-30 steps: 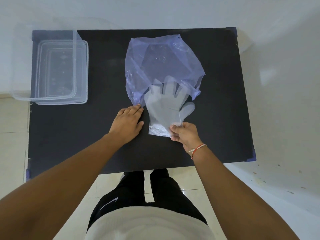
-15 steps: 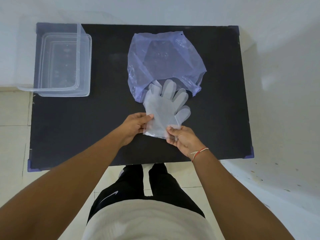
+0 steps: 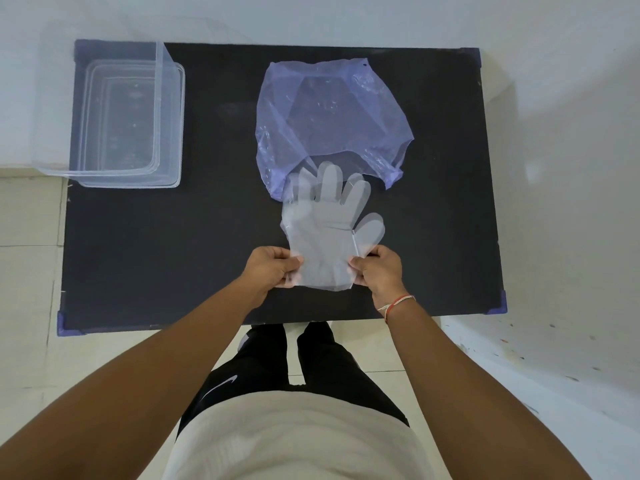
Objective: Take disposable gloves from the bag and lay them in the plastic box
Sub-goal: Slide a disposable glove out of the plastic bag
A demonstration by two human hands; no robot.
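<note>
Head view. One bag (image 3: 332,119), one box (image 3: 128,116), one lid under the box. Gloves (image 3: 329,230): a flat bunch, count cannot be told; doubled finger outlines suggest more than one layer. Two hands.

Left hand (image 3: 273,268) pinches the left cuff edge of the gloves, fingers curled under, thumb on top. Right hand (image 3: 379,271) pinches the right cuff edge the same way. A red-and-white thread band (image 3: 396,303) sits on the right wrist.

Gloves: thin clear film, five-finger shape, fingers pointing away from the person, tips overlapping the bag mouth. Most of the gloves lie out of the bag, over the table's middle, well apart from the box.

Bag: pale violet film, crinkled, glossy, lying flat with its mouth toward the person.

Box: clear rigid plastic, rectangular, rounded corners, at the far left corner, hanging partly past the table edge. Nothing visible inside.

Table (image 3: 156,254): matte black, rectangular, blue corner guards. White wall behind and right; pale tiled floor below.
</note>
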